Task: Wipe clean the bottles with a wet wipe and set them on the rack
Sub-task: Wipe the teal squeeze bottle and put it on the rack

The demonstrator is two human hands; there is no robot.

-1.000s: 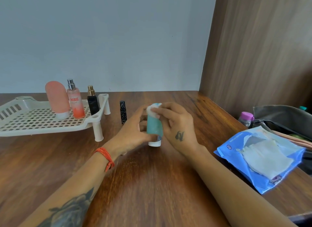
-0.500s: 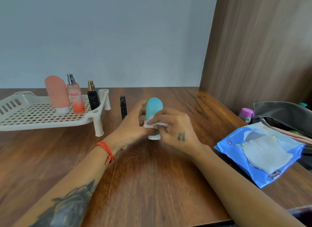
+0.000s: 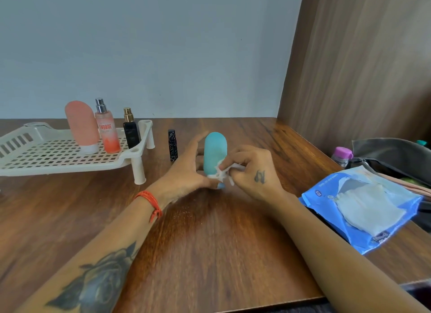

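Observation:
A teal squeeze bottle stands cap down on the wooden table. My left hand holds its lower part, thumb at the cap and fingers behind it. My right hand pinches a crumpled white wet wipe against the bottle's lower right side. The cream rack at the left carries a pink squeeze bottle, a pink spray bottle and a black spray bottle. A slim black tube stands on the table beside the rack.
A blue wipes pack lies open at the right with a wipe sticking out. Behind it sit a grey pouch and a small bottle with a purple cap. A wooden panel walls the right side.
My right hand has slid the wipe from the top of the teal bottle down to its lower side. The bottle's rounded top now shows bare.

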